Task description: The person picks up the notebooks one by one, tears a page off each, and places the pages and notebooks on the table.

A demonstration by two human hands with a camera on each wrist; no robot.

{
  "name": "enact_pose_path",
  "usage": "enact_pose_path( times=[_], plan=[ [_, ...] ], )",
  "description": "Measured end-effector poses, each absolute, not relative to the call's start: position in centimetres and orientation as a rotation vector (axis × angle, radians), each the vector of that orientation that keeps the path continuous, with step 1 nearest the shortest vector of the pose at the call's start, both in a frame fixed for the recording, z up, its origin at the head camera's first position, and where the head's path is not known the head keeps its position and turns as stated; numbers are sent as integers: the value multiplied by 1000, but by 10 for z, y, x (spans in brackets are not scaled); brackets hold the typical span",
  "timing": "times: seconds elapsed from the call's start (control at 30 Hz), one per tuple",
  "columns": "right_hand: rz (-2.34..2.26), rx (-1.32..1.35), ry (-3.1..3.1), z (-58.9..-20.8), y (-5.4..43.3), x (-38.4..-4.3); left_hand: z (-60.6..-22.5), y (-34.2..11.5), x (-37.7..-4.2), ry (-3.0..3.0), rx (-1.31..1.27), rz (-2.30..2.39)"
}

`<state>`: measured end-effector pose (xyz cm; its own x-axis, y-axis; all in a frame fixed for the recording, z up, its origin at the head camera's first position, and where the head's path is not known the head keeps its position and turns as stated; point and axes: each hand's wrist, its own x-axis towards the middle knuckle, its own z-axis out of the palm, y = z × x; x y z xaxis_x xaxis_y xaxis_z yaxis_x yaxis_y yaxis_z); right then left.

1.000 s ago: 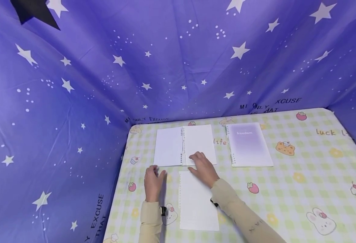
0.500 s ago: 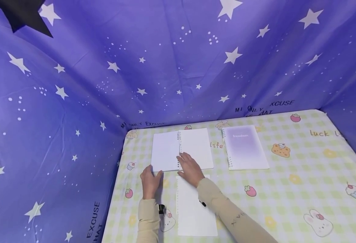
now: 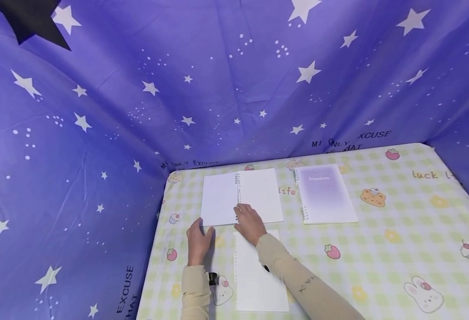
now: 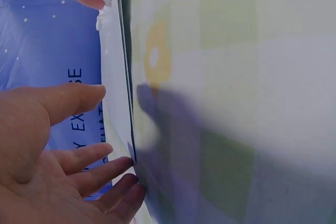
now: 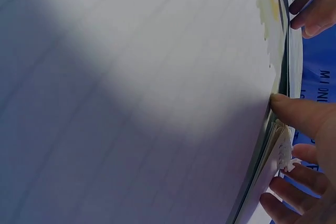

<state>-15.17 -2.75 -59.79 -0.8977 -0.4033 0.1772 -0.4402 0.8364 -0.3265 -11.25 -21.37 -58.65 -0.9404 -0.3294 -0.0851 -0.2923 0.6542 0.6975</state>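
Note:
A ring-bound notebook (image 3: 219, 195) lies spread flat at the back left, blank pages up. My left hand (image 3: 197, 244) is at its near left corner; in the left wrist view the fingertips (image 4: 126, 166) touch the edge, fingers fairly straight. At the near end of the ring binding (image 3: 237, 178), my right hand (image 3: 251, 224) holds the notebook: thumb against the near edge, other fingers over the pages and rings. Ragged white paper shows by the binding (image 5: 286, 150) in the right wrist view. A loose punched sheet (image 3: 260, 284) lies below, partly under the right forearm.
A closed purple notebook (image 3: 326, 200) marked "freedom" lies to the right. The checked tablecloth (image 3: 378, 266) carries printed animals and fruit. Blue starry curtains (image 3: 218, 89) stand behind and at the sides of the table.
My right hand has moved left from the right page to the near end of the binding. My left hand has come to the notebook's near left corner. The head view has shifted slightly.

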Motion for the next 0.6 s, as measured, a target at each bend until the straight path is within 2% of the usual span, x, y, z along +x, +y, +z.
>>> enact_pose_path(
  times=[0.3,0.6],
  plan=[
    [537,701,-2910,-594,-27,-153,-584,-217,-113,-2794,513,-1213],
    [739,679,-2971,-592,-22,-152,-581,-218,-122,-2683,483,-1332]
  ],
)
